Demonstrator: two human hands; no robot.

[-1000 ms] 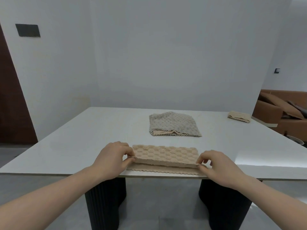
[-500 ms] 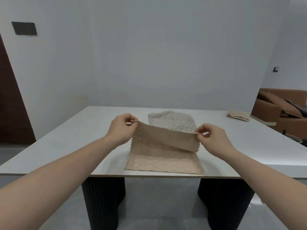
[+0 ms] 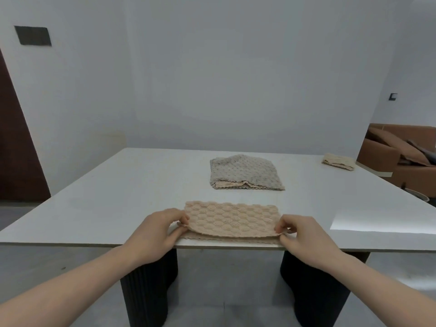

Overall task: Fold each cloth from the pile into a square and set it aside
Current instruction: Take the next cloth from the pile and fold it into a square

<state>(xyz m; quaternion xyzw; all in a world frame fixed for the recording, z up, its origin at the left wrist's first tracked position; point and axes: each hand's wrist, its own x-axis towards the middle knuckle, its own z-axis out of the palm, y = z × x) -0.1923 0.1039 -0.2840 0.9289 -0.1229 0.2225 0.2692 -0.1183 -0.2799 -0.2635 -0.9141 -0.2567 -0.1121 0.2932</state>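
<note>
Clearly the beige cloth (image 3: 232,221) is mid-fold: it lies at the near edge of the counter (image 3: 118,197), doubled over into a long strip, its top layer stopping just short of the scalloped lower edge that peeks out along the front. The left hand (image 3: 160,230) pinches the left front corner between thumb and fingers, and the right hand (image 3: 304,234) pinches the right front corner the same way, so both are clamped on the cloth at opposite ends. Holding the two corners at once lets the person keep the top edge straight and line it up with the layer beneath, which matters if the final shape is to come out square. Working right at the counter's front edge keeps the cloth within easy reach. Farther back, near the middle of the counter, sits the pile (image 3: 245,173), a grey cloth over a beige one, well apart from the working spot so it does not get in the way. At the far right corner a folded cloth (image 3: 338,161) rests, apparently the place for finished pieces. The strip probably needs one more fold across its length before it joins that one.
</note>
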